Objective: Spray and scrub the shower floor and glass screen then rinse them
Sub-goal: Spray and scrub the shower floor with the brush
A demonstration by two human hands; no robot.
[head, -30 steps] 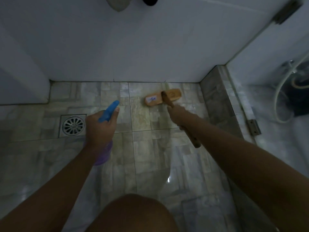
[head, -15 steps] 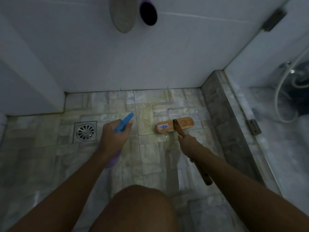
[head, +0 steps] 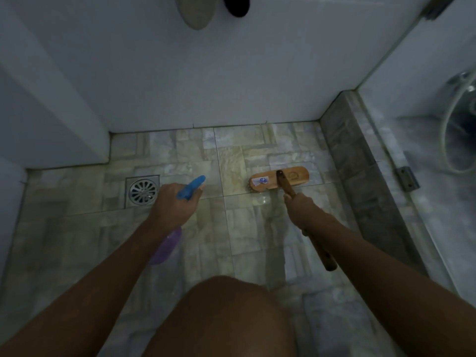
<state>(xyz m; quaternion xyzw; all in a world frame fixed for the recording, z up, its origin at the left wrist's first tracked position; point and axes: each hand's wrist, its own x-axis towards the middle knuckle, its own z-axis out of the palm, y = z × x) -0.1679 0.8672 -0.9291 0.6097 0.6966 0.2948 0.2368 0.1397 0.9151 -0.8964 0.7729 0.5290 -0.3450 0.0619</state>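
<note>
My left hand [head: 175,204] grips a spray bottle [head: 192,188] with a blue trigger head and a purple body that shows below my wrist. Its nozzle points forward over the tiled shower floor [head: 247,228]. My right hand [head: 300,206] grips the wooden handle of a scrub brush [head: 279,180]. The wooden brush head lies bristles down on the wet tiles, right of the bottle. The glass screen [head: 438,215] stands along the right side above a grey stone kerb.
A square metal drain [head: 143,191] sits in the floor just left of my left hand. White walls close the back and left. My bare knee [head: 226,318] fills the bottom centre. A shower hose [head: 448,140] shows behind the glass. Two dark objects hang at the top.
The brush head has come back from the wall's foot toward me across the tiles. The view has tilted, so floor and drain sit lower. Both hands keep their grips.
</note>
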